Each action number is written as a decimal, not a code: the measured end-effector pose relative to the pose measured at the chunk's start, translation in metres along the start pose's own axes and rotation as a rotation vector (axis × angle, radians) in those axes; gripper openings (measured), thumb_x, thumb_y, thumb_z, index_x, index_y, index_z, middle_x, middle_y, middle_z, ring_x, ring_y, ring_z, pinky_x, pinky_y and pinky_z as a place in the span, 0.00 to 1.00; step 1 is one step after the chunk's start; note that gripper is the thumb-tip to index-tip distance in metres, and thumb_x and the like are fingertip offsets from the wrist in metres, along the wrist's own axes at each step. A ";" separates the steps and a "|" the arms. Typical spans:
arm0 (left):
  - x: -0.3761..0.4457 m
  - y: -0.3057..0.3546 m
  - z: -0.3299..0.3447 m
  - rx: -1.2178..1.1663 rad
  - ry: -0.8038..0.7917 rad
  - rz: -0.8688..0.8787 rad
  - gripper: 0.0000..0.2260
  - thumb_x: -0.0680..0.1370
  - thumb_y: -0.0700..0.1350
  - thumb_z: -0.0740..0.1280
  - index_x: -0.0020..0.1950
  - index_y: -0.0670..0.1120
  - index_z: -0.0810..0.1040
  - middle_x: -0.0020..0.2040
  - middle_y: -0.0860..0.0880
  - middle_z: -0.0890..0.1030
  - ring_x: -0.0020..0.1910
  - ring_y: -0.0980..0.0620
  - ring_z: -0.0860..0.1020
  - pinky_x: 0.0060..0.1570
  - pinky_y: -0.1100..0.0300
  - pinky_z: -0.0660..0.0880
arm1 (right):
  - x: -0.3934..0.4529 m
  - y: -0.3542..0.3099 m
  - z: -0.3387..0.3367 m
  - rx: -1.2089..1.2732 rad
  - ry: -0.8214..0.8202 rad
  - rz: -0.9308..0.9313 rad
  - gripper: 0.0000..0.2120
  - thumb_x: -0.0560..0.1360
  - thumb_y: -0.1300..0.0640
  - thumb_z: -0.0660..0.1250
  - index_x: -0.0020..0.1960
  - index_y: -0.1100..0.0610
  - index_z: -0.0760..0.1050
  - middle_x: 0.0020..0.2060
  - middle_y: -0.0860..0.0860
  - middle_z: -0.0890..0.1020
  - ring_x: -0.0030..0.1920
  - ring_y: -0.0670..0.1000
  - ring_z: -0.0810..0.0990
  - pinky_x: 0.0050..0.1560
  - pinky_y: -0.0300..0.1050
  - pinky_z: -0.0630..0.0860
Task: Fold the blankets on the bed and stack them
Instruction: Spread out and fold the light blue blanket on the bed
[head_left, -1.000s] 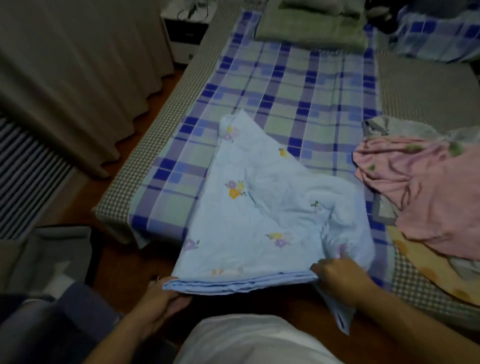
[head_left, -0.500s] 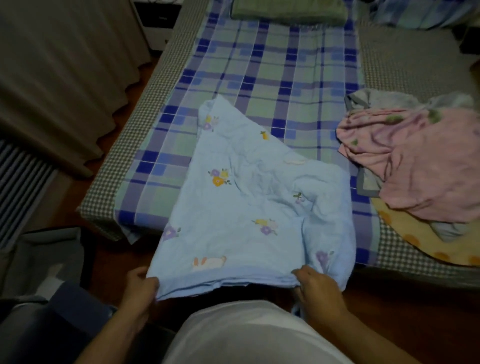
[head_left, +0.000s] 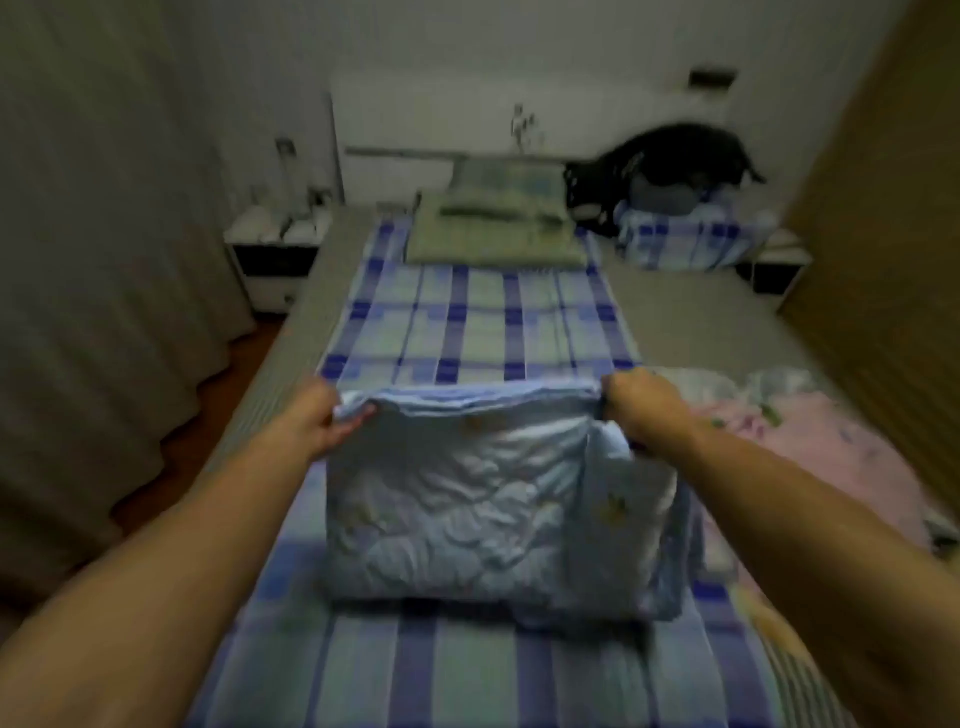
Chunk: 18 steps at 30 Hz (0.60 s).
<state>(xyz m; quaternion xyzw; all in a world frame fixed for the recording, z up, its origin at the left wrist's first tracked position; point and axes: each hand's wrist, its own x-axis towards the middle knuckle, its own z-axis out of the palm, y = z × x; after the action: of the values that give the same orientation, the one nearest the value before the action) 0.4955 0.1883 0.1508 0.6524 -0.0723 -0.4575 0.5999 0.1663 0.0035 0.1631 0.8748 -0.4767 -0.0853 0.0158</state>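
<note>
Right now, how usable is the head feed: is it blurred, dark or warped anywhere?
Head view: dim and motion-blurred throughout; the light blue blanket and both hands, left hand and right hand, read soft-edged. Head view: wide-angle stretch swells the forearms at the lower corners. Head view: the dark shape by the headboard is too smeared to identify.

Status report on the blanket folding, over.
Left hand and right hand grip the folded light-blue floral blanket. Crumpled pink blanket waits alongside. Nothing in the way.

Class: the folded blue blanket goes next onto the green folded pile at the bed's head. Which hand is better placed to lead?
Neither clearly: left hand and right hand grip the blue blanket evenly; the green pile lies straight ahead.
</note>
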 end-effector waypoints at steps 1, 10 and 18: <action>-0.001 0.080 0.026 -0.057 -0.080 0.209 0.16 0.81 0.29 0.55 0.53 0.44 0.78 0.45 0.41 0.81 0.33 0.50 0.78 0.25 0.61 0.78 | 0.028 0.009 -0.070 0.020 0.218 0.058 0.11 0.74 0.53 0.70 0.54 0.57 0.79 0.52 0.61 0.83 0.52 0.63 0.82 0.49 0.53 0.78; -0.153 0.423 0.067 -0.385 -0.152 0.978 0.17 0.76 0.32 0.52 0.49 0.49 0.76 0.43 0.45 0.81 0.36 0.49 0.81 0.33 0.56 0.80 | 0.040 0.043 -0.423 0.279 1.139 0.164 0.15 0.68 0.51 0.63 0.52 0.55 0.78 0.49 0.62 0.82 0.49 0.67 0.80 0.48 0.52 0.76; -0.134 0.301 -0.022 -0.443 0.152 0.768 0.10 0.74 0.38 0.60 0.45 0.48 0.80 0.43 0.48 0.83 0.34 0.51 0.82 0.28 0.62 0.77 | 0.023 -0.012 -0.315 0.314 1.164 -0.280 0.17 0.70 0.49 0.60 0.50 0.55 0.81 0.44 0.58 0.80 0.43 0.64 0.79 0.39 0.51 0.71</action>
<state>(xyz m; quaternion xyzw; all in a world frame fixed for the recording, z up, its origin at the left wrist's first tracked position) 0.5708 0.2089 0.4710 0.4656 -0.1653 -0.1569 0.8552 0.2403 -0.0266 0.4685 0.8238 -0.2775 0.4760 0.1331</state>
